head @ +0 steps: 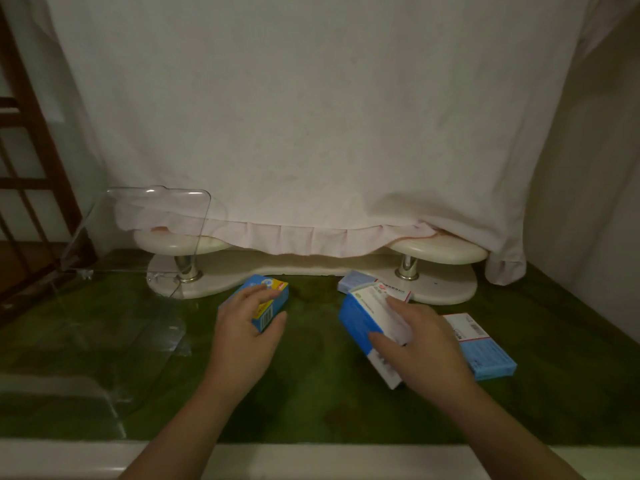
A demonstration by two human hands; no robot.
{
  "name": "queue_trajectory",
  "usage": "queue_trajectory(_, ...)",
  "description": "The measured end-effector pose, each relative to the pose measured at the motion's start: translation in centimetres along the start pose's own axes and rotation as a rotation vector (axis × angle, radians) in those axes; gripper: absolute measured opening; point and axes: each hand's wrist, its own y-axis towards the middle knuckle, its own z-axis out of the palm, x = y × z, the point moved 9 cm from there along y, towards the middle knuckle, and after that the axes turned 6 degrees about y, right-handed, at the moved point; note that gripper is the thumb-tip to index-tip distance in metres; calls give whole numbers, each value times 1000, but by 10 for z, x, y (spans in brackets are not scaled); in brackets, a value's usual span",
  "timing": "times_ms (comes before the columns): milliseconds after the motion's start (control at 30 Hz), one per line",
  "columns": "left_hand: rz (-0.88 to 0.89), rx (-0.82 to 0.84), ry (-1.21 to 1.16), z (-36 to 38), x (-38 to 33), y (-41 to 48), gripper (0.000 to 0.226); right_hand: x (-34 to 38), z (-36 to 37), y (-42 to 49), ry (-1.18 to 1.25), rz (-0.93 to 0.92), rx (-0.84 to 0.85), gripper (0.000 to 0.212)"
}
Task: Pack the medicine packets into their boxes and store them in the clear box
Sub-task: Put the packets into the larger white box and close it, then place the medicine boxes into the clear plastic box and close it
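Left grip: clasped over the blue-and-yellow box, fingers across its top and thumb on the near side, probably ready to lift it.
Right grip: grasping the blue-and-white box, thumb on the blue side and fingers spread over the white printed face; the box is tilted, its far end raised.
Cartons: thin printed card, sharp-edged and oblong, light enough for one hand each. Whether the packets are inside cannot be told.
Waiting boxes: a flat pale-blue box lies just beside the right grip, and a small pale box rests at the back against the stand.
Clear box: at the left, well apart from both cartons, with see-through hard walls and its lid standing open, likely so it can take the cartons.
Worktop: mottled green and glossy.
Stand: smooth cream tiers on shiny metal posts.
Cloth: soft and pale pink with a frilled hem, draped over the stand.
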Motion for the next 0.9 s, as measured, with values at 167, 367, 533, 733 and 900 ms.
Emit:
queue_trajectory(167, -108, 207, 447, 17, 35, 21, 63, -25, -18, 7, -224, 116, 24, 68)
queue_trajectory(367, -136, 348, 548, 37, 51, 25, 64, -43, -27, 9, -386, 193, 62, 68)
queue_trajectory(533, -8, 389, 430, 77, 14, 4, 54, -61, -32, 8, -265, 233, 54, 70)
queue_trajectory(733, 131, 457, 315, 133, -39, -26, 54, -85, -50, 11, -245, 290, 39, 69)
queue_trajectory(900, 186, 467, 338, 160, -71, -45, 54, -99, -62, 14, -264, 337, 27, 71)
